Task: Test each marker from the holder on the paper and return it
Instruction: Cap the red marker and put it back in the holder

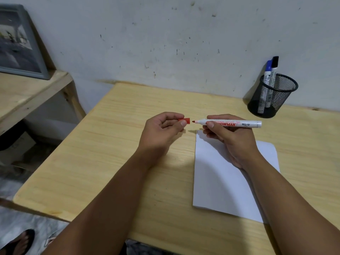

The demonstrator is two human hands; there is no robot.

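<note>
My right hand (230, 138) grips a white marker with a red tip (239, 123), held level above the far edge of a white sheet of paper (220, 181). The tip points left and is bare. My left hand (161, 129) pinches the red cap (185, 120) a short gap away from the tip. A black mesh holder (274, 100) stands at the table's far right by the wall, with a blue-capped marker (267, 72) and a black-capped marker (274, 67) upright in it.
The work surface is a light wooden table (110, 162) against a scuffed white wall. A lower wooden shelf (27, 92) on the left carries a framed picture (16, 43). A sandalled foot (20, 242) shows on the floor at bottom left.
</note>
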